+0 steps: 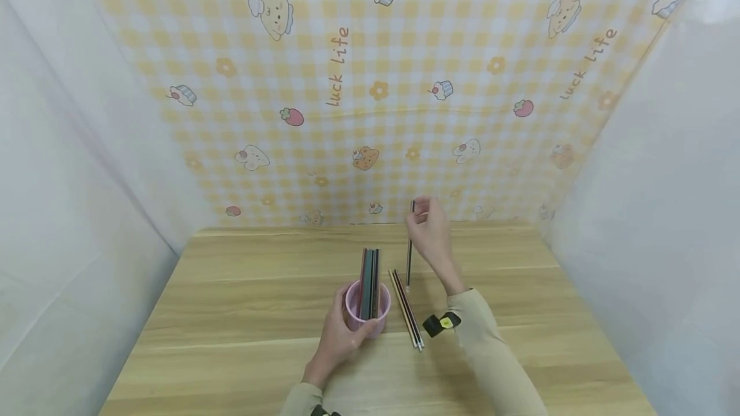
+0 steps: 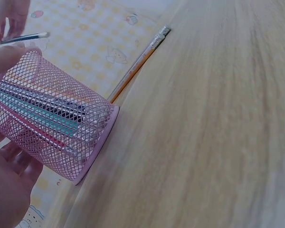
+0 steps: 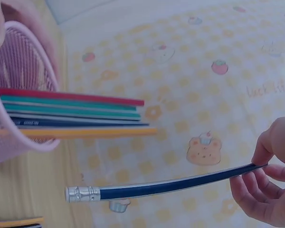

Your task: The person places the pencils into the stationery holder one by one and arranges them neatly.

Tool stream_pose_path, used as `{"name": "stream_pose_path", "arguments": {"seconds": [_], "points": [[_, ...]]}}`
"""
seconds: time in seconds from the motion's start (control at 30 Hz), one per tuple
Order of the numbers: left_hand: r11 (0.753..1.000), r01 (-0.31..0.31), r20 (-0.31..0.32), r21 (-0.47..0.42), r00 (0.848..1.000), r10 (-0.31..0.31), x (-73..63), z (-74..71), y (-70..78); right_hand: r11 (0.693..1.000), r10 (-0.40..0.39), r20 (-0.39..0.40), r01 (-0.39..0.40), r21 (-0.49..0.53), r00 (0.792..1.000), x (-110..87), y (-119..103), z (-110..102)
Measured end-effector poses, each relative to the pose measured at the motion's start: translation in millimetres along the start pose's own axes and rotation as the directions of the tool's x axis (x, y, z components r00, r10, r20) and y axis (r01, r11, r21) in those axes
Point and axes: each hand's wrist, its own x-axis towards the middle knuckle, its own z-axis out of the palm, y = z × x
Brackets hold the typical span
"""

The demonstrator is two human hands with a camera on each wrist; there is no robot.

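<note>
My left hand [image 1: 340,337] grips a pink mesh pen cup [image 2: 57,111], thumb at the rim and fingers round its side. Inside the cup stand several pencils [image 3: 80,108] in red, green, dark blue and yellow, leaning together with their upper ends above the rim. To the right, my right hand [image 1: 430,230] pinches a dark blue pencil [image 3: 166,184] near its upper end between thumb and fingers. That pencil hangs upright, its white eraser and silver band pointing down, beside the cup.
Several loose pencils [image 1: 406,307], one of them yellow, lie on the wooden table [image 1: 243,326] just right of the cup. Behind the table hangs a yellow checked cloth [image 1: 324,146] with cartoon prints. White sheets [image 1: 647,210] stand at both sides.
</note>
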Motion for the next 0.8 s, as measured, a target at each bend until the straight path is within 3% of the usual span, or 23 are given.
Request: {"name": "stream_pose_path", "arguments": {"seconds": [0.27,0.53,0.8], "points": [[1.000,-0.012,-0.010,0.006,1.000,0.012,0.9,2.3,1.8,0.994,-0.068,-0.064,0.074,0.083,0.996,-6.1,-27.4,-1.2],[0.999,-0.040,0.014,0.009,0.999,0.040,-1.9,-3.7,36.8,0.981,-0.121,-0.107,0.135,0.142,0.987,-14.3,-39.0,8.7],[0.999,-0.045,0.002,0.012,0.999,0.045,-3.1,-4.7,43.7,0.964,-0.164,-0.084,0.178,0.196,0.983,-25.5,-35.3,25.4]]}}
